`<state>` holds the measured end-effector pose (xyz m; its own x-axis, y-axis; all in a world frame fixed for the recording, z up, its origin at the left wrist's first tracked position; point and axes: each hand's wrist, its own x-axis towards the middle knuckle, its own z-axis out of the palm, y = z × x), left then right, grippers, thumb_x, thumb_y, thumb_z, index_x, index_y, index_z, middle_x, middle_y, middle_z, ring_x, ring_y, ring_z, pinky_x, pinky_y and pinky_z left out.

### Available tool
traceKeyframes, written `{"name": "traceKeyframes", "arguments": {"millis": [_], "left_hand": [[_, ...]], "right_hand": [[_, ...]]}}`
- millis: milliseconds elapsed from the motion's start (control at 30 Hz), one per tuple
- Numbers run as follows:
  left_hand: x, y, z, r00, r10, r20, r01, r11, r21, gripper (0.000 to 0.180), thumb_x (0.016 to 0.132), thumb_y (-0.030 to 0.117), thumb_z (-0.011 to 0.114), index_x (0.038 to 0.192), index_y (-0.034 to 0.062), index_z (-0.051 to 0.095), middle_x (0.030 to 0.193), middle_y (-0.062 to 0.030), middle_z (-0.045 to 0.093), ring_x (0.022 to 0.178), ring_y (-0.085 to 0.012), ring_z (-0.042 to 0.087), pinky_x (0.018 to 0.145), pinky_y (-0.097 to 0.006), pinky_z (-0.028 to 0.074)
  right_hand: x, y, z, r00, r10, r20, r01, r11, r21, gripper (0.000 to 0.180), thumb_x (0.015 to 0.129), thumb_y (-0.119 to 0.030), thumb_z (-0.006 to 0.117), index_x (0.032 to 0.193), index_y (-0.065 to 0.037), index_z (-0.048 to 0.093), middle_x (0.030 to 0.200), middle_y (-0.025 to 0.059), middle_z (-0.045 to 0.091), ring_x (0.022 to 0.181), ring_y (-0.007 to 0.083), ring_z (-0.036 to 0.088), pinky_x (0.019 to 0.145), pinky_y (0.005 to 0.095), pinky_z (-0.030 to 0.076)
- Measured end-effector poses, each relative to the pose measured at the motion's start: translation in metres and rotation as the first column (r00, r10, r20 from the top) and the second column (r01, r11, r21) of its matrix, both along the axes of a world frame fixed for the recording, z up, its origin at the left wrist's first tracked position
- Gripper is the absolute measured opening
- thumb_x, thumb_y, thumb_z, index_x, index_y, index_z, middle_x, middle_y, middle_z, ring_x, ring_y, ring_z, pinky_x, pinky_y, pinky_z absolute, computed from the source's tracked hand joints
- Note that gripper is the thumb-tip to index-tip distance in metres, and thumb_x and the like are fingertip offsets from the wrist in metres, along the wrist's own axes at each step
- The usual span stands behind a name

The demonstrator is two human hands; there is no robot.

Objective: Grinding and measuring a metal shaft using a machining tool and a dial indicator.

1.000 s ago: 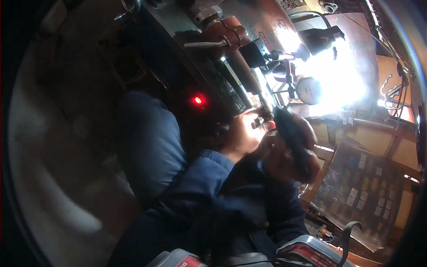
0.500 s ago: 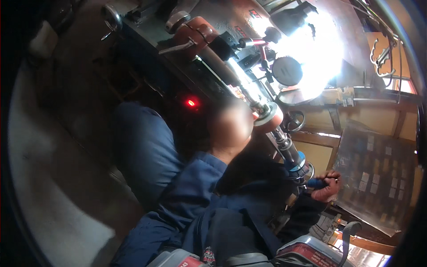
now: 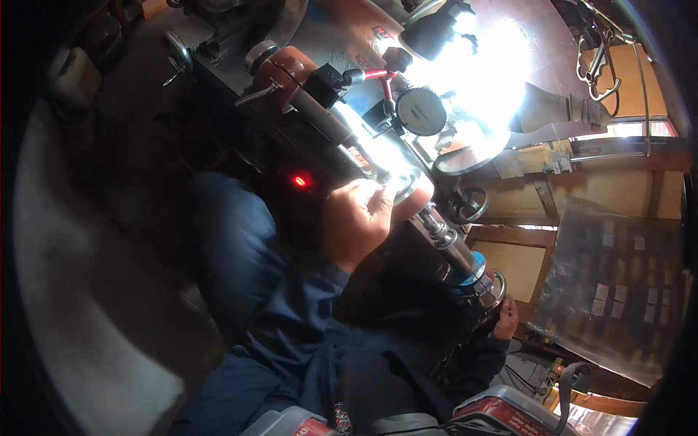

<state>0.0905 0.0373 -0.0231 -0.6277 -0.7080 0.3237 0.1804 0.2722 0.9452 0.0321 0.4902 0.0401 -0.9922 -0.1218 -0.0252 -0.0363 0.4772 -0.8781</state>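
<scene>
— Why is the left hand (image 3: 356, 221) up there?
— Its fingers are curled round the copper-coloured collar (image 3: 414, 200) of the long shaft (image 3: 443, 243), likely steadying it at the machine's front edge.
— And the right hand (image 3: 505, 320)?
— Closed on the shaft's lower end, by the blue ring (image 3: 474, 266).
— The room?
— A dim workshop; a bright lamp (image 3: 436, 33) glares over the dial gauge (image 3: 420, 110).

Long metal shaft (image 3: 436, 232), tilted, copper-coloured collar (image 3: 414, 200)
</scene>
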Motion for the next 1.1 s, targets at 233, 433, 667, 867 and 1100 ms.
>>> {"name": "traceKeyframes", "arguments": {"millis": [233, 433, 667, 867, 1100], "left_hand": [[0.000, 0.003, 0.005, 0.977, 0.211, -0.036, -0.189, 0.928, 0.320, 0.022, 0.089, 0.013, 0.064, 0.071, 0.0014, 0.058, 0.066, -0.0101, 0.058, 0.055, -0.0188, 0.054, 0.052, -0.030, 0.042], [-0.004, 0.006, -0.007, 0.984, 0.164, -0.077, -0.098, 0.840, 0.534, 0.012, 0.090, 0.012, 0.063, 0.090, 0.0016, 0.058, 0.078, -0.0063, 0.062, 0.066, -0.0112, 0.056, 0.060, -0.025, 0.046], [-0.007, 0.006, -0.011, 0.984, 0.168, -0.055, -0.106, 0.809, 0.578, 0.016, 0.095, 0.011, 0.059, 0.105, -0.0006, 0.059, 0.092, -0.0073, 0.066, 0.078, -0.0098, 0.061, 0.068, -0.021, 0.048], [-0.019, 0.010, -0.012, 0.977, 0.114, -0.179, 0.024, 0.781, 0.624, 0.025, 0.096, 0.009, 0.058, 0.118, -0.0027, 0.058, 0.106, -0.0106, 0.067, 0.091, -0.0139, 0.065, 0.076, -0.023, 0.051], [-0.011, -0.009, -0.005, 0.991, 0.072, -0.114, 0.054, 0.563, 0.824, 0.025, 0.094, 0.010, 0.061, 0.115, -0.0052, 0.060, 0.110, -0.0122, 0.067, 0.102, -0.0173, 0.064, 0.089, -0.027, 0.051]], "right_hand": [[-0.031, -0.083, 0.003, 0.888, -0.147, 0.437, 0.336, 0.855, -0.395, 0.026, 0.095, -0.021, 0.056, 0.100, 0.003, 0.065, 0.086, 0.0095, 0.064, 0.076, 0.0218, 0.059, 0.071, 0.0361, 0.047], [-0.035, -0.039, -0.012, 0.964, -0.042, 0.262, 0.066, 0.995, -0.080, 0.025, 0.094, -0.021, 0.057, 0.099, 0.003, 0.065, 0.088, 0.0095, 0.064, 0.077, 0.0217, 0.059, 0.071, 0.0357, 0.047], [-0.009, 0.012, -0.013, 0.979, -0.014, 0.206, -0.021, 0.986, 0.163, 0.024, 0.093, -0.020, 0.057, 0.098, 0.002, 0.065, 0.089, 0.0094, 0.064, 0.079, 0.0215, 0.059, 0.071, 0.0352, 0.047], [-0.006, 0.143, -0.059, 0.982, 0.026, 0.189, -0.109, 0.891, 0.441, 0.023, 0.092, -0.019, 0.058, 0.098, 0.002, 0.066, 0.091, 0.0094, 0.063, 0.080, 0.0214, 0.059, 0.071, 0.0348, 0.047], [0.007, 0.025, 0.012, 0.914, 0.083, 0.398, -0.144, 0.982, 0.126, 0.027, 0.093, -0.034, 0.060, 0.093, -0.008, 0.062, 0.073, -0.0008, 0.056, 0.059, 0.0090, 0.053, 0.051, 0.0239, 0.043]]}}
